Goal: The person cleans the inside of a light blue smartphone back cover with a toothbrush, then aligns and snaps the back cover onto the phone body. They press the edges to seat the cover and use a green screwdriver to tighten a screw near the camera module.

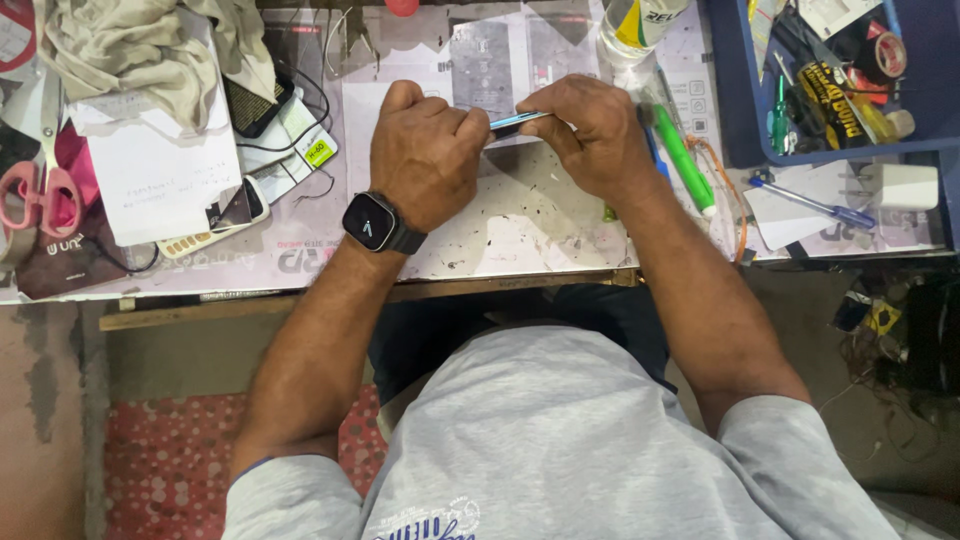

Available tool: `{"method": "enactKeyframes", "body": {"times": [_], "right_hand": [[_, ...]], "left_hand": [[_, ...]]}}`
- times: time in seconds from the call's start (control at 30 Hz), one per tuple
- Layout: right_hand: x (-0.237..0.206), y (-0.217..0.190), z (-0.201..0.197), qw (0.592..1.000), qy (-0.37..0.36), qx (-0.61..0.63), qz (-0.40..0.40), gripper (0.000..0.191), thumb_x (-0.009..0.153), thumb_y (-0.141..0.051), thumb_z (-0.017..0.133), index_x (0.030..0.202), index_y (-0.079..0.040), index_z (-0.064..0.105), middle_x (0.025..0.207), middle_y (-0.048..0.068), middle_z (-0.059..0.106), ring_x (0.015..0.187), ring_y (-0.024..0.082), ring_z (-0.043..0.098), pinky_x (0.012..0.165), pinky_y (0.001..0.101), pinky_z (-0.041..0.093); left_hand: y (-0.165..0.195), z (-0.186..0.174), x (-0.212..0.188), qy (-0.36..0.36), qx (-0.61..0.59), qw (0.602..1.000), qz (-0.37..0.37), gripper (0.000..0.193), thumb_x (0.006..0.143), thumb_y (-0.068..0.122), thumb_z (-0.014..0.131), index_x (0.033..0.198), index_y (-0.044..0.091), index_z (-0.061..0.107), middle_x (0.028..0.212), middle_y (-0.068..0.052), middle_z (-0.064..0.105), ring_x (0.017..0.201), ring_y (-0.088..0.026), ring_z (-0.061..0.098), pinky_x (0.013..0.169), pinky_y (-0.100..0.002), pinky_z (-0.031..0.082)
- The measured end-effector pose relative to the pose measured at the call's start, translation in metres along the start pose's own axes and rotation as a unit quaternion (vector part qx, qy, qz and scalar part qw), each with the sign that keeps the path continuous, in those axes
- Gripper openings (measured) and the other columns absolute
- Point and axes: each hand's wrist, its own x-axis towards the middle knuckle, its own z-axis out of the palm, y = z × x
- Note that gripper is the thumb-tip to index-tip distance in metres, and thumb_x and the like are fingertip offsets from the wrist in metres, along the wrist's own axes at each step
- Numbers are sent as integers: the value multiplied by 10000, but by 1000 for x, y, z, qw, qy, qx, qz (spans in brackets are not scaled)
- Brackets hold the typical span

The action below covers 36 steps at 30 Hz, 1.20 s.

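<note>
Left hand: closed in a fist, gripping one end of a thin light-blue tool; black smartwatch worn on the wrist.
Right hand: fingers curled shut on the other end of the same tool, thumb pressed along its shaft.
Thin light-blue tool: held level between both hands, just above the worktable; only the middle stretch visible (ends hidden inside the hands).
Work surface: white printed sheet, scuffed and speckled, directly under the hands.
Left of hands: pink-handled scissors, white paper with handwriting, beige cloth, small handset with keypad and cables.
Right of hands: green marker just beside the right wrist, blue pen farther out, clear bottle at the far edge.
Blue tray: upper right, holding a green-handled screwdriver and mixed small items (too cluttered to tell apart).
</note>
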Motion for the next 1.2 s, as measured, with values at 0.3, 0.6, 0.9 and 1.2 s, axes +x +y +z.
{"method": "enactKeyframes", "body": {"times": [0.3, 0.6, 0.9, 1.2], "right_hand": [[0, 4, 3, 990, -6, 123, 70, 203, 1015, -51, 774, 1180, -14, 662, 923, 85, 725, 819, 160, 689, 728, 280, 544], [4, -7, 3, 970, 37, 199, 134, 199, 1014, -132, 784, 1109, 2, 671, 886, 45, 705, 765, 102, 632, 694, 252, 529], [31, -21, -1, 955, 48, 225, 189, 240, 1090, -186, 701, 985, 19, 636, 774, 40, 688, 682, 72, 642, 626, 234, 534], [33, -72, 27, 988, -17, 1, 156, 295, 848, -181, 855, 970, 1, 657, 720, 115, 683, 595, 196, 671, 520, 329, 508]], "left_hand": [[-2, -10, -6, 65, -89, 993, -34, 115, 963, 89, 738, 1014, 62, 638, 716, -54, 615, 674, -248, 577, 758, -417, 382], [-5, 8, -15, 112, -214, 960, -144, 119, 994, 135, 753, 1064, 54, 701, 728, -70, 630, 688, -231, 587, 756, -388, 449], [-15, 28, -15, 75, -651, 700, -284, 240, 1035, 170, 707, 1183, -16, 675, 960, 7, 706, 854, -70, 602, 807, -230, 508], [-16, 24, -8, 198, -799, 473, -314, 160, 1051, 87, 615, 1190, 8, 613, 1118, -70, 707, 1016, -164, 683, 953, -328, 572]]}}
